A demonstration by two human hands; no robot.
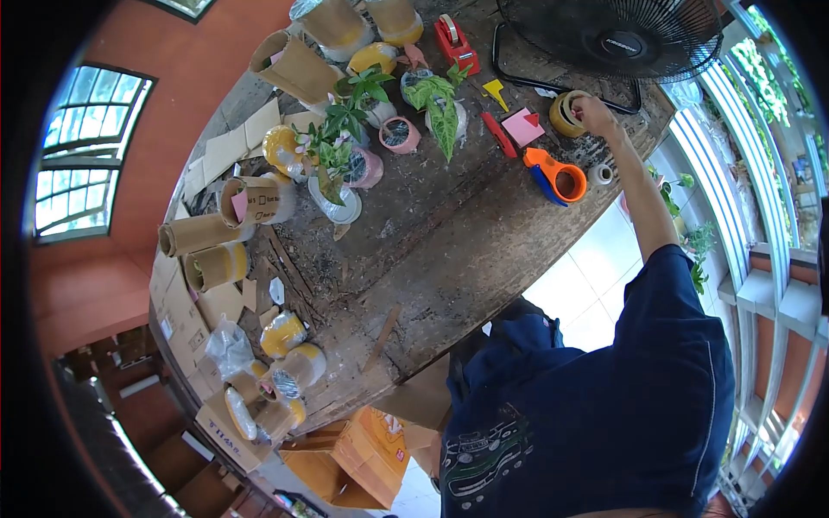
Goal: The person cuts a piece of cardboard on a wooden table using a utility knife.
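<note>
My right hand [594, 116] reaches out over the far right of the table, its fingers curled over the rim of a roll of brown packing tape [563, 121]. Close by lie a pink pad of sticky notes [522, 129] with a small red piece on it, a slim red tool [498, 135] and a small yellow tool [495, 92]. Nearer the table edge are an orange and blue tape dispenser [557, 175] and a small white roll [604, 174]. My left hand is out of view.
A black fan [613, 43] stands behind my hand. Potted plants [350, 151], a red tape dispenser [457, 45] and several cardboard-wrapped pots [298, 69] line the far and left sides of the worn wooden table [414, 250]. An orange carton [363, 457] sits below the front edge.
</note>
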